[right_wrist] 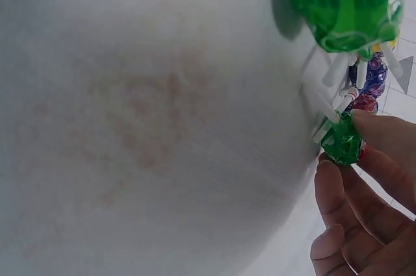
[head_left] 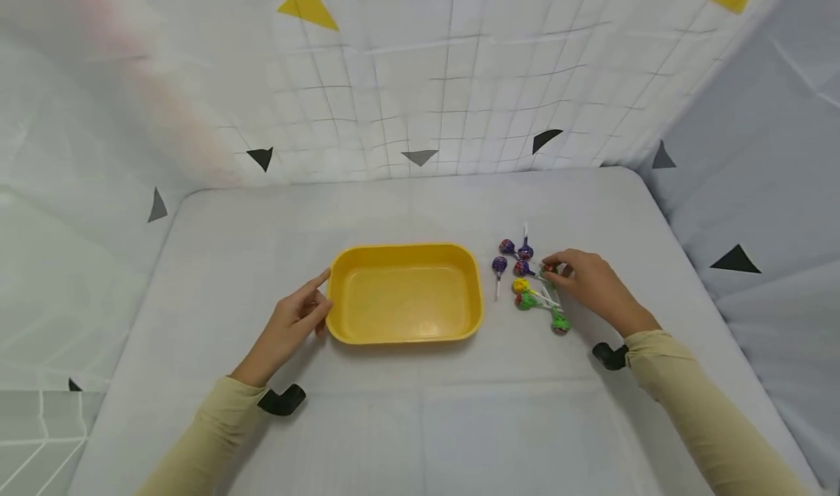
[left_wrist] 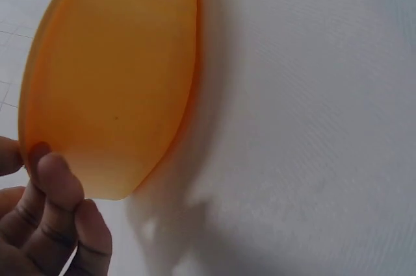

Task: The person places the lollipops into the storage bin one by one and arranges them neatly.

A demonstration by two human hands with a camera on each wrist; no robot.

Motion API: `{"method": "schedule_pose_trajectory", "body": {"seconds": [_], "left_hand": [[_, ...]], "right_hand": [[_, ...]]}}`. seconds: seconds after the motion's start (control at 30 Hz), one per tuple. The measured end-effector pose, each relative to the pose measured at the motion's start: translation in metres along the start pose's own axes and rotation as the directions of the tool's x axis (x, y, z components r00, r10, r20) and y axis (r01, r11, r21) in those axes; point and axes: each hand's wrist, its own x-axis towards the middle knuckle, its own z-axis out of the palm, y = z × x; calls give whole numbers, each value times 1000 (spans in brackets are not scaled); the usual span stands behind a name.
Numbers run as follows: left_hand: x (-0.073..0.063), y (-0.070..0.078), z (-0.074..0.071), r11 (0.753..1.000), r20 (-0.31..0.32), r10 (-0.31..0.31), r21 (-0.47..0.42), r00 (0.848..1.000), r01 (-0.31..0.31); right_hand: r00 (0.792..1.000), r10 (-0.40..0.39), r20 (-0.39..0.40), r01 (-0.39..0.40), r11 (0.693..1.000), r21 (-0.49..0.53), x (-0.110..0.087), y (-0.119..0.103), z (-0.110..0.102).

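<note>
My left hand (head_left: 293, 323) is at the left end of a yellow plastic tray (head_left: 403, 341), its fingertips touching the rim and outer wall. Seen from the left wrist, the tray (left_wrist: 117, 81) shows its outside close up, with fingers at its lower corner. On the right, my right hand (head_left: 593, 284) pinches a green-wrapped lollipop (right_wrist: 342, 139) between thumb and fingers at its candy head. Around it lie purple lollipops (head_left: 499, 265), a yellow one (head_left: 520, 285) and green ones (head_left: 560, 322), their white sticks partly crossing. The tray holds nothing.
A white-covered table (head_left: 420, 423) carries everything. White gridded sheeting (head_left: 446, 80) with dark and yellow triangles rises behind the far edge, and plain sheeting stands at both sides. Dark wrist cameras (head_left: 282, 400) hang under each sleeve.
</note>
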Motion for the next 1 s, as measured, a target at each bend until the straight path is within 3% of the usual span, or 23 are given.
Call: {"method": "schedule_pose_trajectory", "body": {"seconds": [0.53, 1.0], "left_hand": [[2, -1, -2, 1000, 19, -10, -5, 1000, 10], [1, 1, -1, 1000, 28, -25, -6, 999, 25]], "right_hand": [[1000, 1, -8, -1, 1000, -20, -3, 6, -9], [993, -68, -102, 62, 996, -62, -8, -2, -31]]}}
